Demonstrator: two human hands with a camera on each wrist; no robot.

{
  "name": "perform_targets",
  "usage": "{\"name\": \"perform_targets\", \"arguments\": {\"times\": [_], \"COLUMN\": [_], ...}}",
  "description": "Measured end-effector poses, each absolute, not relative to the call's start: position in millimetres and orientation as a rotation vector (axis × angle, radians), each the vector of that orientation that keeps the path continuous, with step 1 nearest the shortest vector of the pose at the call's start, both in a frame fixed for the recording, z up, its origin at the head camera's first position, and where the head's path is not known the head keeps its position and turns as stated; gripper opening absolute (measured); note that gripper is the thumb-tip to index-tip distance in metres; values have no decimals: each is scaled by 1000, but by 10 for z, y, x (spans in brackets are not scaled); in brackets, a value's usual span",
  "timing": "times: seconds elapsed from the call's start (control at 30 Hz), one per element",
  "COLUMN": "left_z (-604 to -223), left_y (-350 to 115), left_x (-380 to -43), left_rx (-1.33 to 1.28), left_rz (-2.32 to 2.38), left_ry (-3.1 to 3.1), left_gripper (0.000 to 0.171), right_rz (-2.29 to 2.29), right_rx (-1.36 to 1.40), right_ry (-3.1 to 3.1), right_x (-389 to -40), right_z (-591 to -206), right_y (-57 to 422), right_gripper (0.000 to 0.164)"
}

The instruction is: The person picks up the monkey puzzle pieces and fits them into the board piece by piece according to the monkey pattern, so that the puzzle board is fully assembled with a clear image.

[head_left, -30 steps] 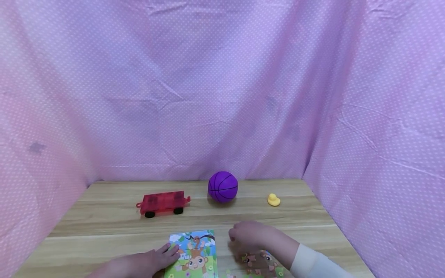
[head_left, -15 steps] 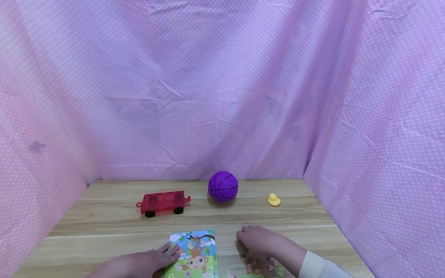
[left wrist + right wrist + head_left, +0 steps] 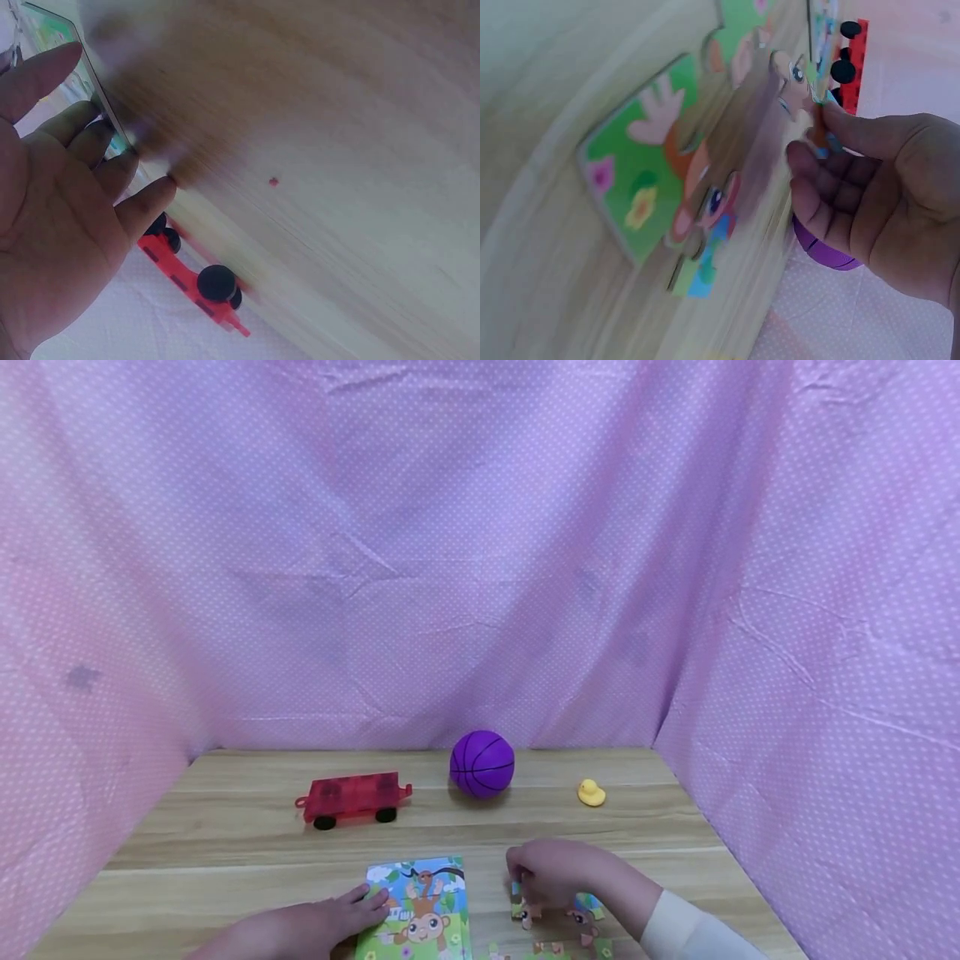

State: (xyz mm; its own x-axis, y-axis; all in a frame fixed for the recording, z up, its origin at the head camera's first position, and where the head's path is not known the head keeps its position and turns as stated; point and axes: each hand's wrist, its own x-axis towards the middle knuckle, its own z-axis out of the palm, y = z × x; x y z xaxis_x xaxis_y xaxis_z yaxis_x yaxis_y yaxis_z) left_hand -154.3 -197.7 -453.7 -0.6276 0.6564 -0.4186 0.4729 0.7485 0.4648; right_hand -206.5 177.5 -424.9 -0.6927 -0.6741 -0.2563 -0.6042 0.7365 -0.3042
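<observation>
Pink dotted cloth (image 3: 480,568) hangs behind and beside our wooden table (image 3: 247,868). Near the front we have a monkey picture board (image 3: 423,931) lying flat, and our left hand (image 3: 330,922) rests its extended fingers on its left edge. To the board's right, our right hand (image 3: 562,872) pinches a puzzle piece (image 3: 525,916) showing an eye, between thumb and fingers. Other puzzle pieces (image 3: 583,922) lie on the table close by. Farther back we see a red cart (image 3: 352,797), a purple ball (image 3: 482,764) and a yellow duck (image 3: 591,793), well apart.
</observation>
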Motion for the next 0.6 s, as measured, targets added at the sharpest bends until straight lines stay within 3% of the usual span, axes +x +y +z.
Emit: {"name": "perform_targets", "arguments": {"times": [0.4,0.6], "left_z": [-4501,-4549], "left_y": [-1951,-1979], "left_x": [-1493,-1517], "left_rx": [883,895], "left_rz": [412,435], "left_ry": [2384,2375], "left_gripper": [72,72], "right_rz": [-542,-566], "right_rx": [-1217,-1255], "right_ry": [2553,2494], "right_x": [-2138,-2132], "right_z": [-4292,-4369], "right_y": [1396,1130], "right_gripper": [3,12]}}
